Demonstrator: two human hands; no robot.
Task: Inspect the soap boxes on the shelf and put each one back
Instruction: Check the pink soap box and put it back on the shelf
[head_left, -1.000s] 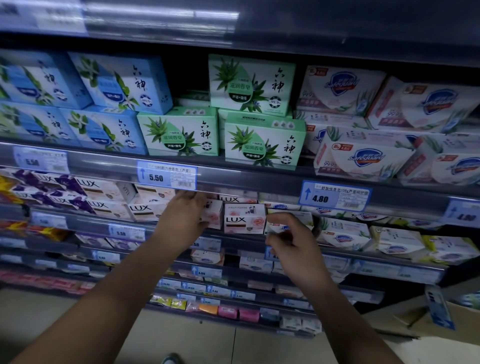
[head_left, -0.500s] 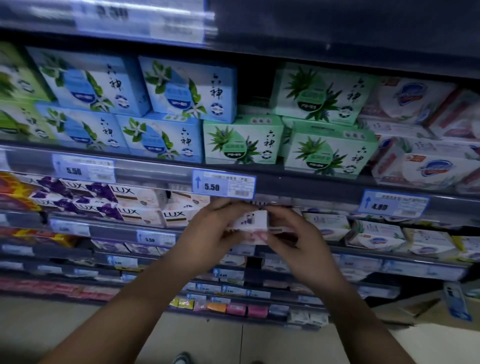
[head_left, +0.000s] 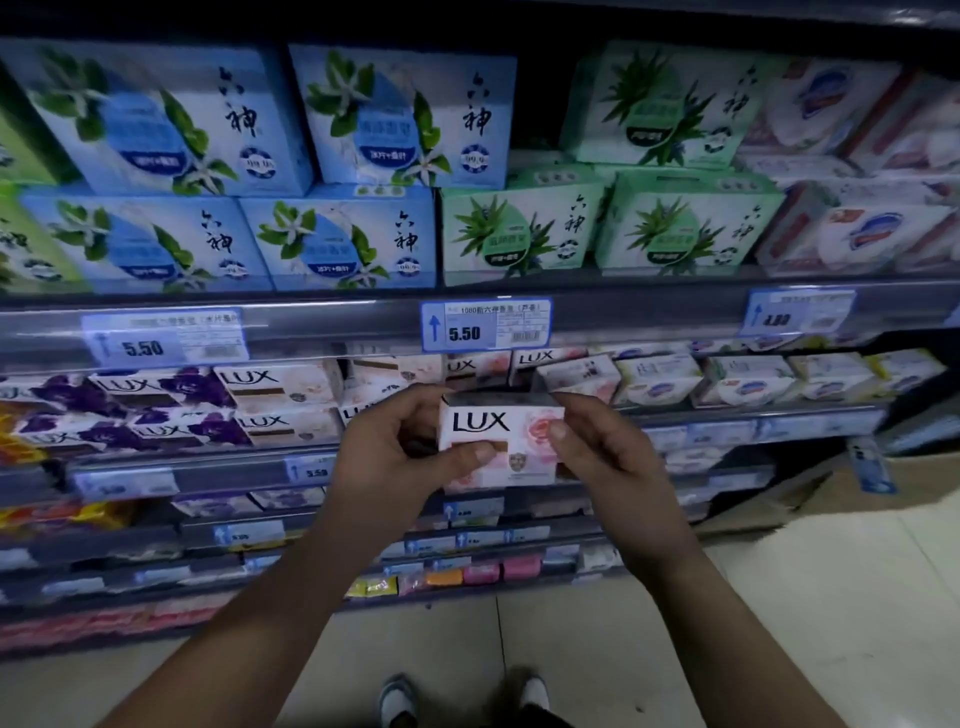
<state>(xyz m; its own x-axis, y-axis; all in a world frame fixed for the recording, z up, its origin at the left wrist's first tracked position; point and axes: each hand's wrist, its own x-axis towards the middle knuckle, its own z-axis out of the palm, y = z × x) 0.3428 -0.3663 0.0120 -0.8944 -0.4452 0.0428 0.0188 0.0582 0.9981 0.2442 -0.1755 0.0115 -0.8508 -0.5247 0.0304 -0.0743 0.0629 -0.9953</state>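
Note:
A pink and white LUX soap box (head_left: 501, 431) with a rose print is held in front of the second shelf, its front face toward me. My left hand (head_left: 395, 457) grips its left end, thumb across the lower front. On the right end my right hand (head_left: 608, 457) pinches it, thumb on the rose. More LUX soap boxes (head_left: 280, 395) stand in rows on the shelf (head_left: 208, 467) behind, white ones and purple-flowered ones. There is a dark gap in the row just behind the held box.
The shelf above carries blue boxes (head_left: 156, 114) and green boxes (head_left: 519, 228) with price tags (head_left: 485, 325) on its rail. White Safeguard boxes (head_left: 748, 379) fill the right side. Lower shelves hold small soaps. A cardboard carton (head_left: 810, 493) sits on the tiled floor at right.
Both hands reached to the second shelf, met on one pink LUX box and drew it out toward me. The view has shifted left and closer.

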